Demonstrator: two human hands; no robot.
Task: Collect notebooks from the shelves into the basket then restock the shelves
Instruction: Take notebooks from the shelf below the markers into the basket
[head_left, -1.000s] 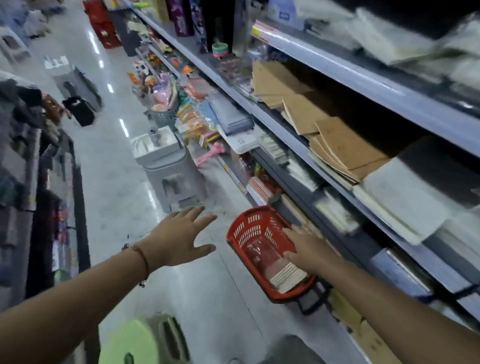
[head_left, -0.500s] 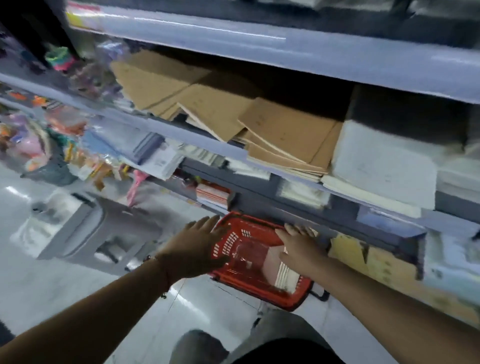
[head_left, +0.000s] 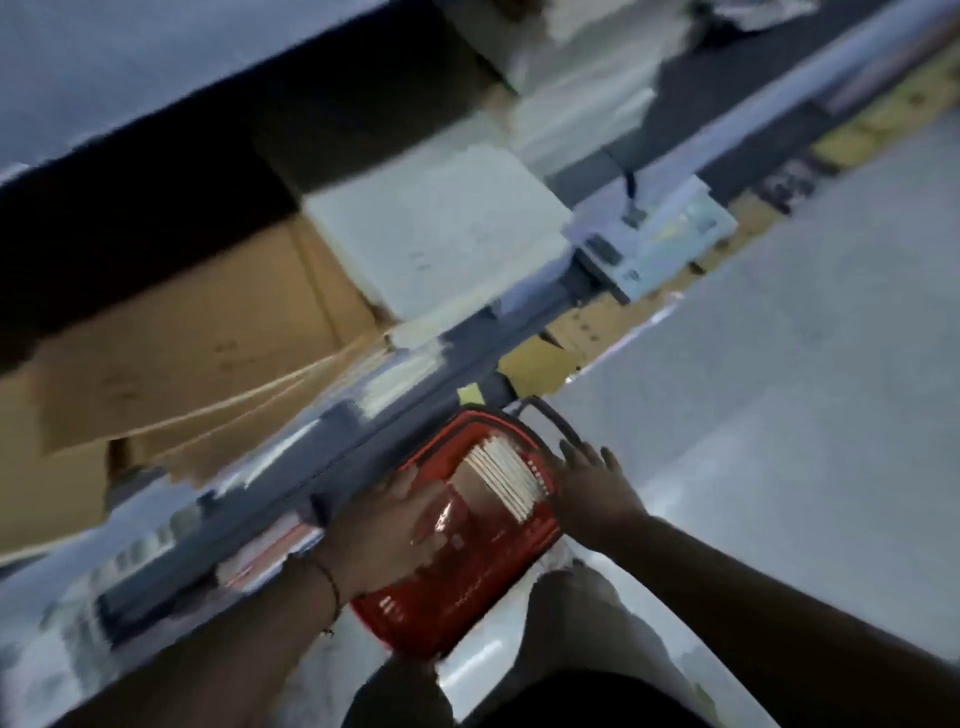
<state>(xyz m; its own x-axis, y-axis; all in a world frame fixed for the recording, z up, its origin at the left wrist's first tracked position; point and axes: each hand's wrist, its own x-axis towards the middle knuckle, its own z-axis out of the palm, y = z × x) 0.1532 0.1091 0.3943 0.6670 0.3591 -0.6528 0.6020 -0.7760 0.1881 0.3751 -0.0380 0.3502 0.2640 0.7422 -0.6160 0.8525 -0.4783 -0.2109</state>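
The view is tilted and blurred. A red basket (head_left: 457, 613) stands on the floor against the shelf foot, and a stack of notebooks (head_left: 506, 478) lies in it with the white page edges showing. My left hand (head_left: 382, 530) reaches over the basket's shelf-side rim, its blurred fingers stretched towards the inside. My right hand (head_left: 592, 483) lies with straight, spread fingers at the basket's outer rim, near the black handle (head_left: 550, 415). Neither hand holds anything that I can see. Brown-covered notebooks (head_left: 197, 353) and white notebooks (head_left: 441, 234) lie in piles on the shelf above.
The grey shelf edge (head_left: 363, 431) runs diagonally just above the basket, with another shelf board (head_left: 130, 78) higher up. Pale glossy floor (head_left: 779, 364) spreads to the right. My legs (head_left: 582, 623) are below the basket. A labelled pack (head_left: 670, 234) hangs off the shelf front.
The view has swung and tilted hard down towards the basket. My left hand has moved from the basket's near rim to over it, and my right hand has shifted to its outer rim.
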